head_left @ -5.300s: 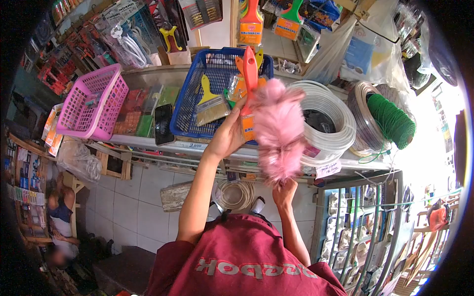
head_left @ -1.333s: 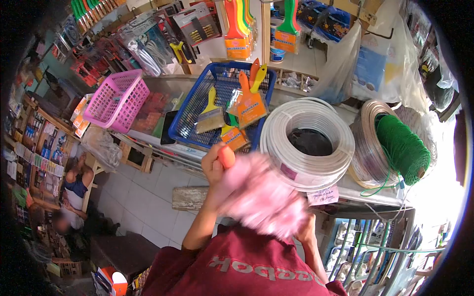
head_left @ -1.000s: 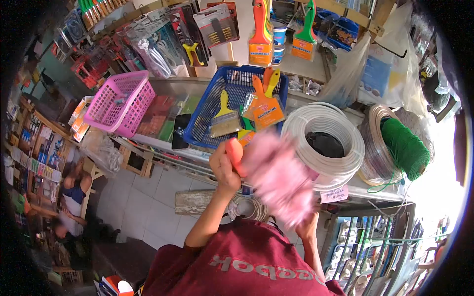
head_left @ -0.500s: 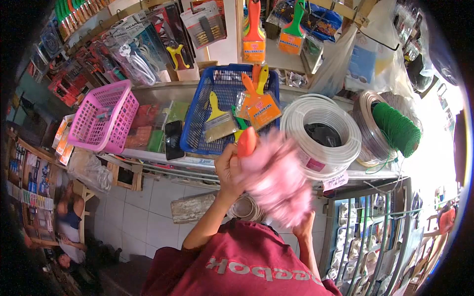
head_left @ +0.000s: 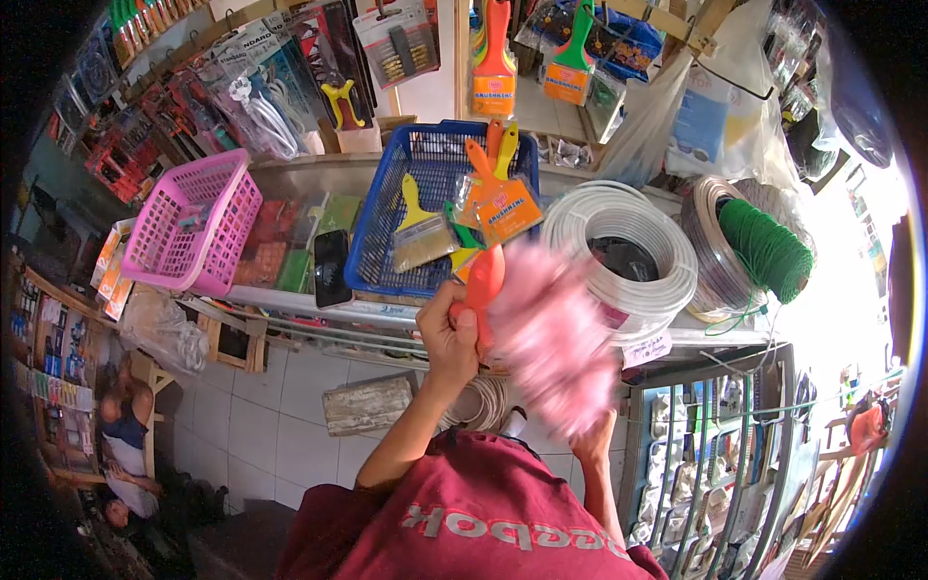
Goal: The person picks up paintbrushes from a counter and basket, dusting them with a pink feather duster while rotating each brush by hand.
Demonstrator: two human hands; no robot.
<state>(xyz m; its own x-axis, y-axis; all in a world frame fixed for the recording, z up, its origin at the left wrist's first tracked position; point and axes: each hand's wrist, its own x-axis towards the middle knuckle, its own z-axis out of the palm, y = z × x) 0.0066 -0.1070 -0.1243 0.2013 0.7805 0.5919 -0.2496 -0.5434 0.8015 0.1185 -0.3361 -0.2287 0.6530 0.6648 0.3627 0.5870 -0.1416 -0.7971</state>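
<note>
My left hand (head_left: 449, 333) is closed around the orange handle of a paintbrush (head_left: 486, 280), raised in front of the counter edge. The brush's bristle end cannot be made out. A pink cloth (head_left: 556, 338), smeared by motion, hangs against the brush's right side. My right hand (head_left: 592, 437) holds the cloth from below, its fingers mostly hidden behind it. Just beyond, a blue basket (head_left: 372, 242) holds several paintbrushes (head_left: 503, 208) with orange, yellow and green handles, some in labelled sleeves.
On the glass counter stand a pink basket (head_left: 184, 275), a black phone (head_left: 333, 269), a white cable coil (head_left: 628, 217) and a green twine roll (head_left: 768, 246). Packaged tools and brushes hang behind. A person (head_left: 130, 449) is at the far left. A glass case (head_left: 715, 435) stands at right.
The paintbrush handle stands more upright, with more of its length showing beside the cloth. The cloth has shifted and stays blurred. The whole view has moved slightly.
</note>
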